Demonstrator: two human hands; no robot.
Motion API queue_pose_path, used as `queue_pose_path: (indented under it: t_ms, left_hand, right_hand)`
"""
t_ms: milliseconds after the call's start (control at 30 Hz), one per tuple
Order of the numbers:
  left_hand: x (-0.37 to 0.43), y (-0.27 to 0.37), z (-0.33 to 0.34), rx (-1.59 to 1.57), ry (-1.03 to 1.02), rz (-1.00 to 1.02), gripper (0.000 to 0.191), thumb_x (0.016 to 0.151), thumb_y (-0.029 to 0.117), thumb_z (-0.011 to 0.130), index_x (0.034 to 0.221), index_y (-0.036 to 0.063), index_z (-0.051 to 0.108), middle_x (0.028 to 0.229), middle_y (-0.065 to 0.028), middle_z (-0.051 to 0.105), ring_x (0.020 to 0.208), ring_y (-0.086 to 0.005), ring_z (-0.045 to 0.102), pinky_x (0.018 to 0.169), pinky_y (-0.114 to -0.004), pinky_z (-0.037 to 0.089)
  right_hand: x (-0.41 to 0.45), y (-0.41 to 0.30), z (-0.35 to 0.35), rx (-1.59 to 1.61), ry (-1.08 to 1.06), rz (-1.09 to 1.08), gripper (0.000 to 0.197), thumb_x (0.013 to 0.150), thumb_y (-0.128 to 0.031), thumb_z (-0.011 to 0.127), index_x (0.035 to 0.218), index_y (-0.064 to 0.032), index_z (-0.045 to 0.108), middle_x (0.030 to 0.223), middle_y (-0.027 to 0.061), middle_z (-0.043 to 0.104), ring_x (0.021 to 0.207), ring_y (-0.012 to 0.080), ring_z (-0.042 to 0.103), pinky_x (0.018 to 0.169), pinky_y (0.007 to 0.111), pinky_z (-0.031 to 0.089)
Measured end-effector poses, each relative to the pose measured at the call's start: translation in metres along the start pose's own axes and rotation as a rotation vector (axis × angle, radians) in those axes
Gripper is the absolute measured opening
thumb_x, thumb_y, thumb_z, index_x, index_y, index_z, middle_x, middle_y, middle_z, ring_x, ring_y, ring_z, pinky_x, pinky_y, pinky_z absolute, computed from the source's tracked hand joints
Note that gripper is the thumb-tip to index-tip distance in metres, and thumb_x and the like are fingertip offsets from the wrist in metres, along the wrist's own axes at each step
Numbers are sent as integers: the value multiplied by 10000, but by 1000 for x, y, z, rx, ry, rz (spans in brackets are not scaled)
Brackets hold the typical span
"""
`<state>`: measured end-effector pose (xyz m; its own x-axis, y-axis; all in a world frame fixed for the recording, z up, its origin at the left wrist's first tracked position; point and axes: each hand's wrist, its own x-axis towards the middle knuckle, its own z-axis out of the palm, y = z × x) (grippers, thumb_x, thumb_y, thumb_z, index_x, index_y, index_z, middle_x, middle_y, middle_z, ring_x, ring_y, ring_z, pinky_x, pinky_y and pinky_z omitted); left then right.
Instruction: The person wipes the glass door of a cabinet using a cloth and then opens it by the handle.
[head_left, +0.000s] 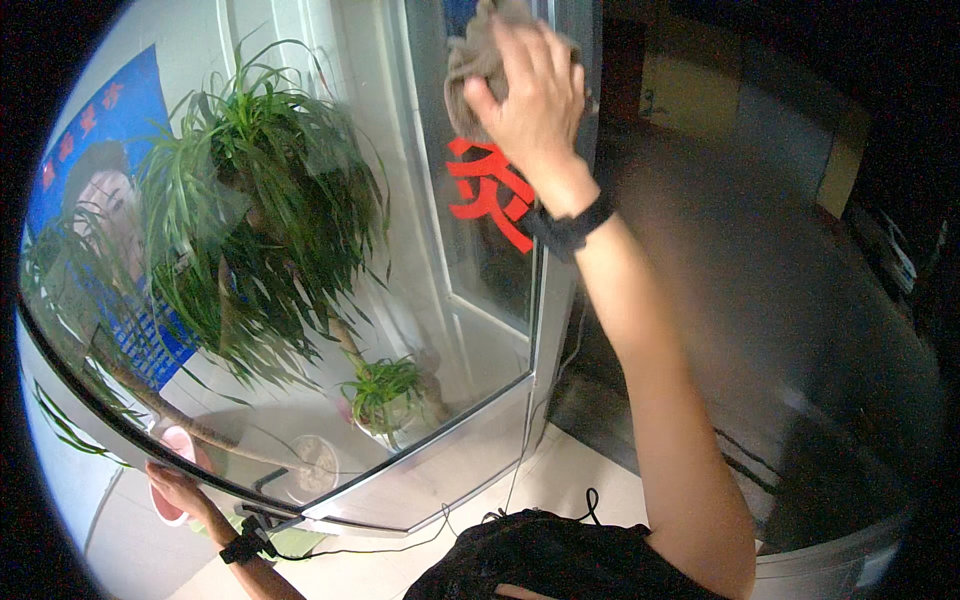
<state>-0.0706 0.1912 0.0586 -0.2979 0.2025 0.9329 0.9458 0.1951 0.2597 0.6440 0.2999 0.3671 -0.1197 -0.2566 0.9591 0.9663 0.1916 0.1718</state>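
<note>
My right hand (536, 97) presses a grey-brown cloth (476, 67) flat on the upper part of a glass door pane (420, 330), just above a red character (491, 187) on the glass. Its fingers are spread over the bunched cloth, and a black band is round the wrist. Down at the lower left, my left hand (176, 487) rests on the dark edge (97, 397) of the door, beside the handle side of a black metal fitting (262, 514). The left fingertips are partly hidden by the edge. A black strap with a cable is on the left wrist.
Behind the glass stand a large leafy potted plant (262, 165), a small potted plant (386, 394), a pale pot (313, 465) and a blue poster (142, 97). A pink pot (171, 502) is by my left hand. Thin cables hang near the door frame (551, 360). Dark floor lies at right.
</note>
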Motion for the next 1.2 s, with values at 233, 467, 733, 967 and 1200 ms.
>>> queue_pose_path:
  t_ms: [233,467,733,967,1200]
  left_hand:
    - [5,6,-7,-52,-39,-74,312,889,128,600,1151,1,487,1013,-189,615,914,-341,605,748,-407,490]
    - [13,49,-15,-186,-72,-95,329,901,137,572,1189,9,478,1052,-200,604,946,-363,593,781,-424,483]
    - [14,36,-20,-206,-137,-177,342,917,101,521,1238,0,460,1072,-211,581,956,-372,572,833,-420,473]
    - [8,56,-26,-78,-123,-168,382,1012,277,346,1229,-1,493,1064,-176,560,983,-308,539,900,-374,421]
    - [6,76,-41,-456,29,-333,403,1018,293,364,1172,-47,518,1084,-209,554,977,-341,538,886,-387,406]
  right_hand:
    - [-94,-23,-33,64,-285,153,762,638,-339,768,1324,-144,499,1234,67,511,1309,312,355,933,532,343]
    - [-194,-31,-76,198,-551,123,810,589,-283,827,1321,-171,497,1319,73,443,1355,303,303,918,498,325]
    - [-154,-40,-76,248,-622,22,602,673,-214,771,1229,-160,546,1367,77,433,1371,278,278,944,541,329]
    - [-6,-33,-16,51,-312,-157,573,747,-286,694,1283,-189,515,1236,58,517,1271,266,383,888,522,361]
    - [101,-20,-5,112,-252,141,459,887,-236,495,1329,-115,473,1308,121,496,1246,305,417,989,515,346]
